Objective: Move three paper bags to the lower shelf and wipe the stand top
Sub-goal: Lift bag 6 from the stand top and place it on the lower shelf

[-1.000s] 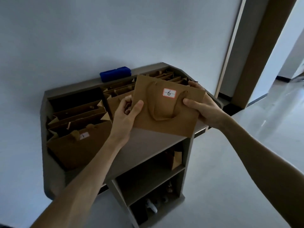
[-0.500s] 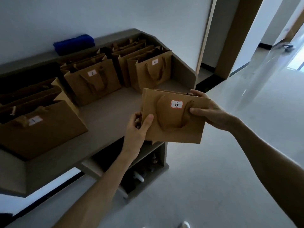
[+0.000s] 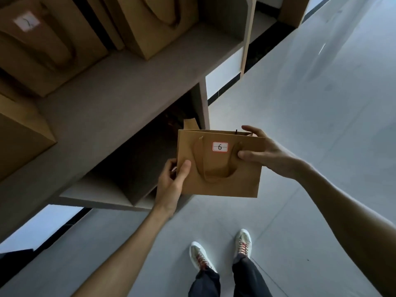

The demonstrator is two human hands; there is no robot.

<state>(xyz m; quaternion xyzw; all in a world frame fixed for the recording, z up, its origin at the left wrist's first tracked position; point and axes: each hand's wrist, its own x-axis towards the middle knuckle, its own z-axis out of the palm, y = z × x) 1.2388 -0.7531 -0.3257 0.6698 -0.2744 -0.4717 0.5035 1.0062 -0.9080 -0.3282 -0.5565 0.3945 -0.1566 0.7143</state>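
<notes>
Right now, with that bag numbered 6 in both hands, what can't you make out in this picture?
Head view only:
- Lower shelf interior: in deep shadow; contents behind the bag labelled 6 unclear.
- Another bag there: mostly hidden by the held bag.
- Label on the top-left bag: blurred, unreadable.
- Left hand fingers: behind the bag.
- Bags on the stand top: cut off by the frame.

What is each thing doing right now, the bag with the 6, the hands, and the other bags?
Bag numbered 6: upright, held in the air before the shelf opening.
Left hand: gripping its left edge.
Right hand: gripping its top right corner.
Bags on the stand top: standing upright.
Bag in the shelf: mostly hidden behind bag 6.
</notes>
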